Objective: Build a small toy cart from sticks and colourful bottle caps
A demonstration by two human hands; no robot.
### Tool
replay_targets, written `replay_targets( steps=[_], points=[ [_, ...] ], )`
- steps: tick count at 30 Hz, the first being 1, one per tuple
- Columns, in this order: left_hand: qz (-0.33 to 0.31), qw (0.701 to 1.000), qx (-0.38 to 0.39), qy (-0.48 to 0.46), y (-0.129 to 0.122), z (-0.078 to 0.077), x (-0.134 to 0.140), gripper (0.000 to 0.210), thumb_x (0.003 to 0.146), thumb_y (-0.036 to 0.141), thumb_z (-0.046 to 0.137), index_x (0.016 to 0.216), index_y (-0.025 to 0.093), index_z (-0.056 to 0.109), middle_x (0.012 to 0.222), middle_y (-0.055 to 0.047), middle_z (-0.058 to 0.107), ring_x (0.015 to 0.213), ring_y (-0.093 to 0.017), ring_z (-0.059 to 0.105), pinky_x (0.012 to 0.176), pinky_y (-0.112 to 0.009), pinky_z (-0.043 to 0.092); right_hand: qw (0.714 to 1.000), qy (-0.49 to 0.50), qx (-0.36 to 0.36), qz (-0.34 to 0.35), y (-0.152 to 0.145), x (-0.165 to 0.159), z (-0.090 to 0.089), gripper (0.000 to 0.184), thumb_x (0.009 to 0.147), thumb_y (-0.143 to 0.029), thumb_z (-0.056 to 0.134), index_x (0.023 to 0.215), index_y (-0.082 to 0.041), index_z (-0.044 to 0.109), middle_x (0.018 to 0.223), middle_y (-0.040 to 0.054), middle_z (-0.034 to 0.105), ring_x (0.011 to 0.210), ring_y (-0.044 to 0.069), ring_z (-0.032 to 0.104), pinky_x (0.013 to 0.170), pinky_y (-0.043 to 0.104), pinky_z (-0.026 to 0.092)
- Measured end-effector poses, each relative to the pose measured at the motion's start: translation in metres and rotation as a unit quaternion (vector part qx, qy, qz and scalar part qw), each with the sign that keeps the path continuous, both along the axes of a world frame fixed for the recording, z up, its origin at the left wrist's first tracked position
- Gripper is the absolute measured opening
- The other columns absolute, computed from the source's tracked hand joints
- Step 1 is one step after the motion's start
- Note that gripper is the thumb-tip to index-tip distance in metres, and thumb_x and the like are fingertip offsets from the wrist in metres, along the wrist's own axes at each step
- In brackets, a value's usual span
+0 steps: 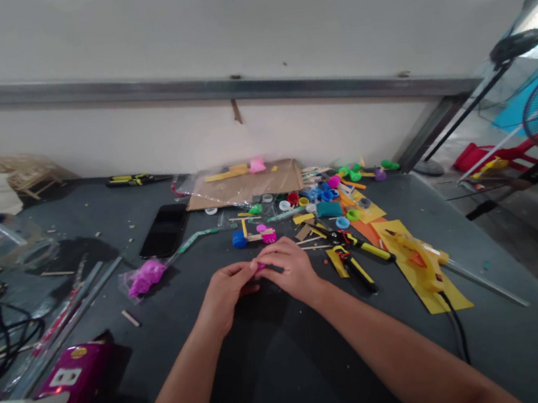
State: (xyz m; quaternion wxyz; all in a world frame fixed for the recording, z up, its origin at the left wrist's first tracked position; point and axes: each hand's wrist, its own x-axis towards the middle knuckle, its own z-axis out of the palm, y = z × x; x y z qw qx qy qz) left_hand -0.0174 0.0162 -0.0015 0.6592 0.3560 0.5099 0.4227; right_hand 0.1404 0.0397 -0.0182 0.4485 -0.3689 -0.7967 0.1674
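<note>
My left hand [229,293] and my right hand [288,267] meet over the dark table, their fingertips pinched together on a small purple piece of soft-looking material [260,267]. Most of that piece is hidden by the fingers. Just beyond them sits a little built model [254,236] of sticks with a blue round part, a yellow upright and a pink block. To the left lies a purple lump in clear plastic wrap [145,278]. Pliers with yellow and black handles [357,269] rest right of my right hand.
A yellow glue gun [423,266] lies on yellow sheet at the right, its cord running to the front edge. Behind are coloured bottle caps [293,198], cardboard [247,188] and a black phone [164,230]. A magenta power strip [67,386] stands front left. A white wall panel [161,123] bounds the back.
</note>
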Motion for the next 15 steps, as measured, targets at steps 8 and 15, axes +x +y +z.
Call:
replay_targets(
  steps=[8, 15],
  points=[
    [-0.004, 0.999, -0.003, -0.032, 0.0002, -0.0012, 0.0013, 0.018, 0.065, 0.032, 0.073, 0.071, 0.015, 0.070, 0.069, -0.001, 0.062, 0.064, -0.009, 0.055, 0.061, -0.020, 0.048, 1.000, -0.008, -0.011, 0.024, -0.0024, -0.0029, 0.0015, 0.020, 0.080, -0.031, 0.063, 0.098, -0.025, 0.067, 0.093, 0.0027, 0.068, 0.088, 0.017, 0.059, 0.082, 0.033, 0.045],
    [0.032, 0.999, -0.007, -0.028, 0.0019, -0.0041, -0.0008, 0.025, 0.069, 0.039, 0.068, 0.078, 0.015, 0.069, 0.071, -0.003, 0.065, 0.067, -0.012, 0.058, 0.063, -0.024, 0.050, 0.998, 0.051, -0.023, -0.010, 0.0012, 0.0013, 0.0029, 0.014, 0.078, -0.030, 0.066, 0.090, -0.023, 0.068, 0.086, 0.0022, 0.069, 0.083, 0.016, 0.061, 0.080, 0.031, 0.044]
  ],
)
